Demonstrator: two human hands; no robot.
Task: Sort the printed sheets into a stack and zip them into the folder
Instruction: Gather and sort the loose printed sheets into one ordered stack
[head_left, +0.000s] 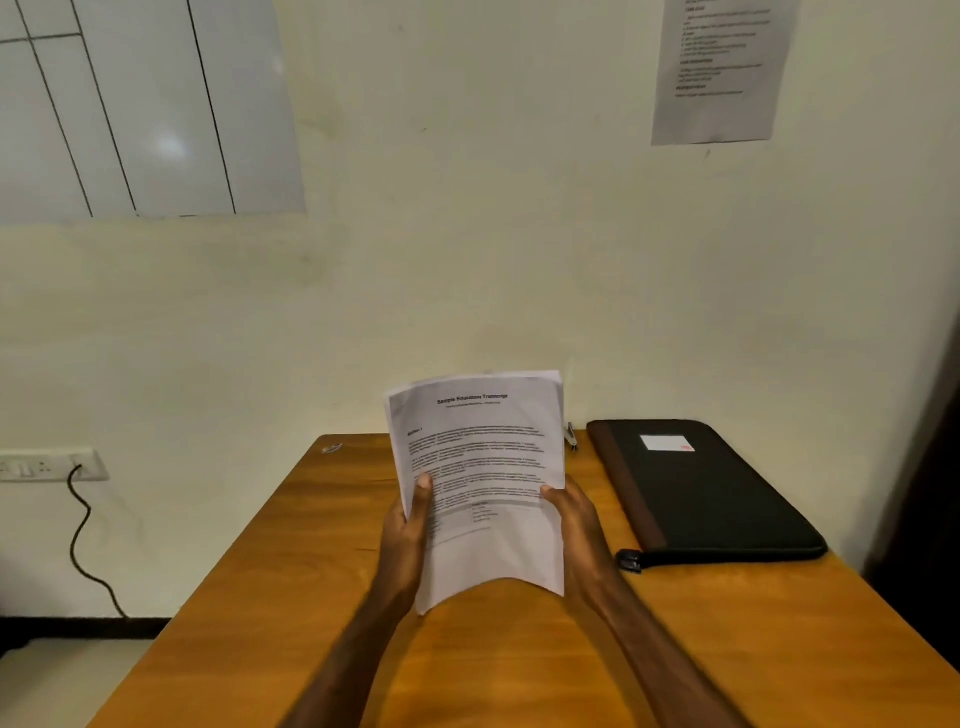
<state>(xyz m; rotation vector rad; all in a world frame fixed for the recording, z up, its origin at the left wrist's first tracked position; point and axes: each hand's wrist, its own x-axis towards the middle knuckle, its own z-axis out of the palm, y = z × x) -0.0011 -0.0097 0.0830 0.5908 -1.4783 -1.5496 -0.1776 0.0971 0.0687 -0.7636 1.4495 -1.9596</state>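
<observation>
**Both hands hold the sheets upright over the counter**

The sheets (480, 467) stand nearly upright at the centre of the view, lifted clear of the counter (291, 561), printed face toward the camera. A bold title runs across the top page; the text lines below are too blurred to read. Several page edges show fanned at the top and at the 9 o'clock side, so the stack is not fully squared. The bottom edge bows upward in the middle.

The left hand (408, 530) grips the stack's 9 o'clock edge, thumb pressed on the front page and fingers hidden behind. The right hand (574, 525) grips the 3 o'clock edge the same way, thumb on the front.

The folder (706, 493) lies flat on the counter at 3 o'clock from the sheets, well apart from them. It is black with a brown strip along its near-left side and a small white label on top. Its zip pull (629, 561) sits at the corner nearest the right hand; whether the zip is open I cannot tell.

Just beside the folder's far corner, a small stapler (571, 435) peeks out from behind the sheets.

On the wall, a whiteboard (145, 104) hangs at 10 o'clock, a printed notice (722, 67) at 1 o'clock, and a socket (49, 465) with a cable (80, 535) at 9 o'clock
</observation>
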